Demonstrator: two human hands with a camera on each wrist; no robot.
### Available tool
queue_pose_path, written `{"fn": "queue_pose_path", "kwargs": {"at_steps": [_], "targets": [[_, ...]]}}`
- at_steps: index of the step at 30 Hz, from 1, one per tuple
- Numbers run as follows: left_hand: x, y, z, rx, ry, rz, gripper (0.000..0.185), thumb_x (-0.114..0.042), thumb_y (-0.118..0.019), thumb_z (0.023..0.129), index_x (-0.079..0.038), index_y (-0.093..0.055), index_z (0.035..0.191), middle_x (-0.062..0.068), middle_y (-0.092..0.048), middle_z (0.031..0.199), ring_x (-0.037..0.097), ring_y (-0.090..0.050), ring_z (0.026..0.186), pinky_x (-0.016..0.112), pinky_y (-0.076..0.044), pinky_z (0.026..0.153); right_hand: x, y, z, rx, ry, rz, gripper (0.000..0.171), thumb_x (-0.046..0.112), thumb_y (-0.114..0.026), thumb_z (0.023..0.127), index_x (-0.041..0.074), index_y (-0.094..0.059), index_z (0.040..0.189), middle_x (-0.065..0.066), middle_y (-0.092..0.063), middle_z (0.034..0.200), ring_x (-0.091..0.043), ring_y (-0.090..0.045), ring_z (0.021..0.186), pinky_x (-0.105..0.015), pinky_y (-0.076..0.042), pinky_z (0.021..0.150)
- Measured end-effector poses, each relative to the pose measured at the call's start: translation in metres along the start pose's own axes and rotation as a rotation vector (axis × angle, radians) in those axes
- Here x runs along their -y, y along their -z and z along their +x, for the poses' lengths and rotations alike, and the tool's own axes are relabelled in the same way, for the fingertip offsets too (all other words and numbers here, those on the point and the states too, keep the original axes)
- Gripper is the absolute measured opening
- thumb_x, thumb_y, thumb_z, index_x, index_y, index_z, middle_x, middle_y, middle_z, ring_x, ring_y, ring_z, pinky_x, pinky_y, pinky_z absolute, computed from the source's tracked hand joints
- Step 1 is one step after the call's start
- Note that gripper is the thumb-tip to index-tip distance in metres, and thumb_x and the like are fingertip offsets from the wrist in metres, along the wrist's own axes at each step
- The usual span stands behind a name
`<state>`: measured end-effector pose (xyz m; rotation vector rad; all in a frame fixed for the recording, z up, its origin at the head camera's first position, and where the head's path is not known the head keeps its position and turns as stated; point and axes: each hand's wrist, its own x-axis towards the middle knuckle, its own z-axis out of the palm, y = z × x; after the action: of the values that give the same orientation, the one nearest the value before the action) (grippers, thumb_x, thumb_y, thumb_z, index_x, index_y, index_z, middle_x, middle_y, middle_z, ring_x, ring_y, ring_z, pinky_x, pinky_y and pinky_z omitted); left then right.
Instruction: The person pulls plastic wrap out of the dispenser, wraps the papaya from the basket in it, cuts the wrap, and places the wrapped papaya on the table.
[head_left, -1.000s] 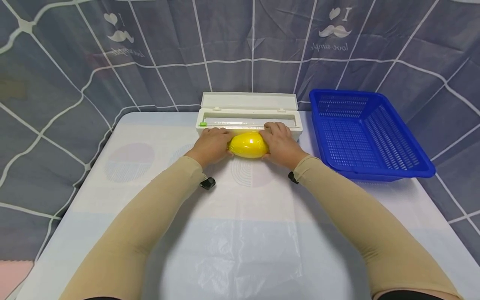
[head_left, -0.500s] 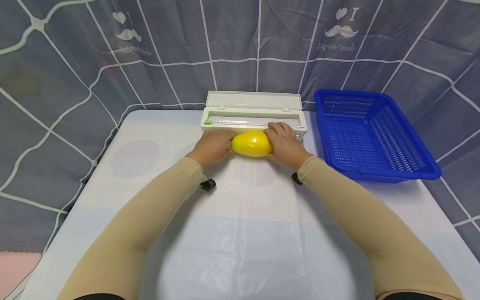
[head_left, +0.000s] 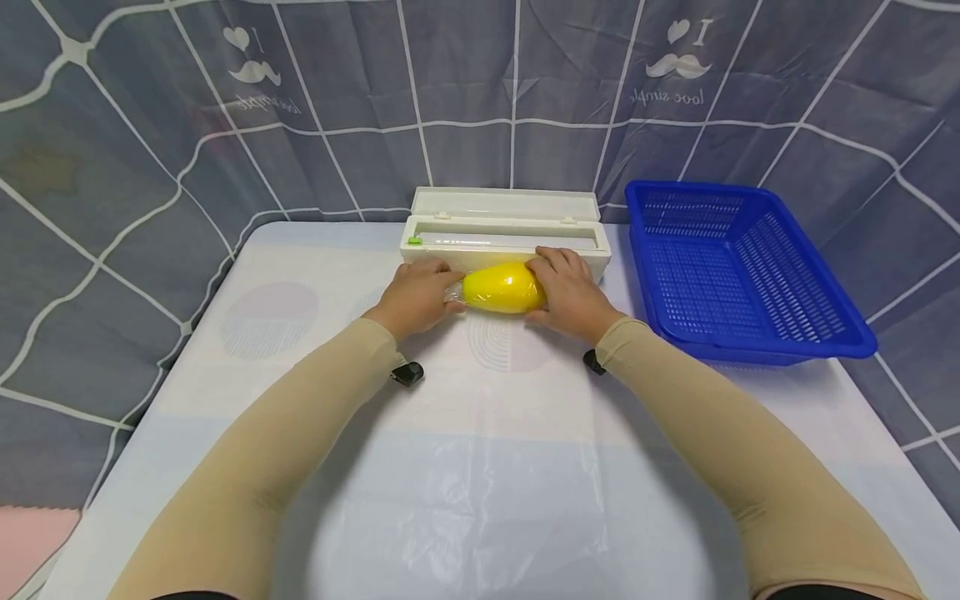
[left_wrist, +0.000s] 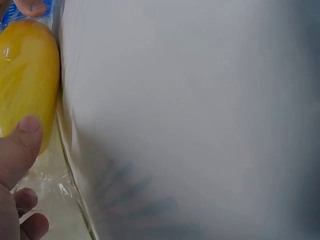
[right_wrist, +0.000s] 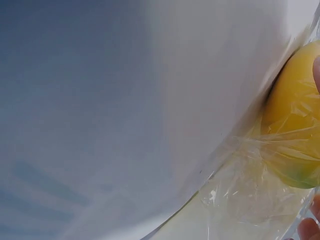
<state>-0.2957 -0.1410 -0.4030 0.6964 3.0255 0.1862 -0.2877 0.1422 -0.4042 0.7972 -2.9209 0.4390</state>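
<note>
A yellow oval fruit (head_left: 502,287) wrapped in clear cling film (head_left: 452,293) lies on the white table (head_left: 300,392), right in front of the white film dispenser box (head_left: 506,229). My left hand (head_left: 429,290) grips the film at the fruit's left end. In the left wrist view its thumb (left_wrist: 20,145) rests on the fruit (left_wrist: 25,75), with crinkled film (left_wrist: 50,180) below it. My right hand (head_left: 553,282) curls over the right end of the fruit. The right wrist view shows the fruit (right_wrist: 295,125) and bunched film (right_wrist: 240,185) against the box wall (right_wrist: 125,100).
A blue slotted basket (head_left: 787,346) stands at the right of the table, beside the box. The dispenser's lid (head_left: 504,200) is tipped open toward the grey curtain (head_left: 150,150) behind. A loose clear plastic sheet (head_left: 487,517) lies on the near part of the table.
My left hand has slid slightly left off the fruit's end, exposing a bit of twisted film. The right hand and fruit stay in place.
</note>
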Motion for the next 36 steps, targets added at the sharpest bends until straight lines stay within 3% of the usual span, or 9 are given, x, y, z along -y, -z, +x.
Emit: {"fn": "queue_pose_path", "kwargs": {"at_steps": [8, 12, 17, 21, 24, 28, 31, 36], "targets": [[0.005, 0.003, -0.003, 0.029, 0.015, -0.021, 0.071, -0.052, -0.074, 0.096, -0.018, -0.053, 0.155, 0.007, -0.055, 0.147, 0.030, -0.044, 0.143, 0.051, -0.034, 0.116, 0.000, -0.002, 0.001, -0.017, -0.012, 0.022, 0.082, 0.040, -0.088, 0.086, 0.006, -0.048, 0.150, -0.020, -0.034, 0.166, -0.044, -0.027, 0.150, -0.060, -0.017, 0.128], [0.010, 0.005, -0.006, 0.028, 0.016, -0.047, 0.073, -0.052, -0.076, 0.094, -0.017, -0.054, 0.155, 0.006, -0.055, 0.144, 0.030, -0.045, 0.140, 0.051, -0.033, 0.116, 0.000, -0.001, 0.000, -0.023, -0.013, 0.031, 0.082, 0.041, -0.087, 0.087, 0.005, -0.049, 0.150, -0.019, -0.037, 0.164, -0.044, -0.028, 0.149, -0.059, -0.018, 0.128], [0.017, 0.009, -0.013, -0.024, -0.002, -0.100, 0.074, -0.053, -0.080, 0.090, -0.016, -0.058, 0.151, 0.007, -0.056, 0.139, 0.031, -0.046, 0.135, 0.050, -0.031, 0.115, 0.000, -0.001, -0.001, -0.040, 0.000, 0.037, 0.079, 0.044, -0.084, 0.089, 0.004, -0.051, 0.149, -0.018, -0.042, 0.160, -0.042, -0.031, 0.147, -0.058, -0.019, 0.128], [0.023, 0.011, -0.018, -0.129, 0.014, -0.144, 0.069, -0.056, -0.078, 0.090, -0.015, -0.063, 0.144, 0.008, -0.057, 0.136, 0.032, -0.048, 0.130, 0.050, -0.033, 0.115, 0.000, 0.000, -0.002, -0.039, 0.000, 0.041, 0.076, 0.046, -0.081, 0.092, 0.004, -0.052, 0.149, -0.018, -0.043, 0.158, -0.041, -0.031, 0.147, -0.057, -0.020, 0.128], [0.029, 0.012, -0.019, -0.236, 0.074, -0.187, 0.071, -0.058, -0.077, 0.091, -0.011, -0.060, 0.142, 0.013, -0.055, 0.138, 0.035, -0.047, 0.130, 0.052, -0.033, 0.115, 0.001, 0.001, -0.002, -0.038, -0.006, 0.044, 0.076, 0.046, -0.081, 0.092, 0.004, -0.053, 0.148, -0.018, -0.044, 0.158, -0.041, -0.031, 0.147, -0.058, -0.020, 0.128], [0.035, 0.012, -0.017, -0.332, 0.192, -0.260, 0.088, -0.059, -0.077, 0.089, -0.004, -0.046, 0.151, 0.020, -0.047, 0.151, 0.041, -0.042, 0.140, 0.058, -0.031, 0.118, 0.000, 0.001, -0.001, -0.040, -0.010, 0.040, 0.076, 0.046, -0.081, 0.091, 0.004, -0.053, 0.148, -0.017, -0.045, 0.157, -0.041, -0.032, 0.147, -0.057, -0.020, 0.128], [0.038, 0.012, -0.013, -0.332, 0.261, -0.303, 0.103, -0.061, -0.077, 0.088, -0.001, -0.033, 0.159, 0.024, -0.039, 0.160, 0.044, -0.037, 0.147, 0.061, -0.030, 0.120, 0.001, 0.001, -0.001, -0.037, -0.009, 0.042, 0.075, 0.045, -0.081, 0.092, 0.004, -0.053, 0.148, -0.017, -0.045, 0.157, -0.041, -0.032, 0.147, -0.056, -0.019, 0.128], [0.043, 0.012, -0.008, -0.264, 0.335, -0.348, 0.115, -0.066, -0.072, 0.090, -0.001, -0.016, 0.167, 0.024, -0.027, 0.170, 0.045, -0.031, 0.155, 0.064, -0.025, 0.125, 0.003, 0.000, -0.001, -0.040, -0.004, 0.052, 0.074, 0.044, -0.082, 0.092, 0.004, -0.053, 0.147, -0.017, -0.045, 0.156, -0.041, -0.032, 0.147, -0.056, -0.019, 0.129]]}}
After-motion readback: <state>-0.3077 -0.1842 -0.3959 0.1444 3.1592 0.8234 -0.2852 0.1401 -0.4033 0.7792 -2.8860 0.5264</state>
